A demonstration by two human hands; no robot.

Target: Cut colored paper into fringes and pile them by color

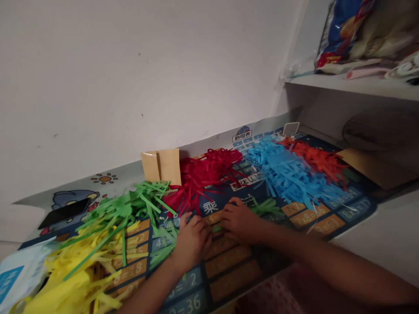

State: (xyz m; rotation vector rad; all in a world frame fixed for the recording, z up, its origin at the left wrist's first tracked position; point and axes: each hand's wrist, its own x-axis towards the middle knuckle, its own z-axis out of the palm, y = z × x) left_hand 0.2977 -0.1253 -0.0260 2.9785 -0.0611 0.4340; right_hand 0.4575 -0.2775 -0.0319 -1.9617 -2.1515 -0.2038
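Note:
A length of green fringed tissue paper [266, 207] lies across the middle of the mat, its loose strips [165, 244] fanning out on both sides of my hands. Its middle, a narrow green piece, shows between my fingers. My left hand [194, 237] is closed on it, fingers curled. Close by on the right, my right hand [241, 221] pinches the same paper with bent fingers. My hands partly hide the middle. Just beyond them spreads red fringed paper [206, 168]. Blue fringed paper [288, 170] lies beyond my right hand, and a green fringed pile [131, 203] beyond my left.
Yellow fringed paper [81, 266], a white-and-blue packet [22, 272] and a black phone-like slab [63, 213] lie left. A folded brown card [162, 166] stands near the wall. Orange-red fringed paper [317, 157] is at right, below a shelf [353, 85]. A printed mat [229, 279] covers the table.

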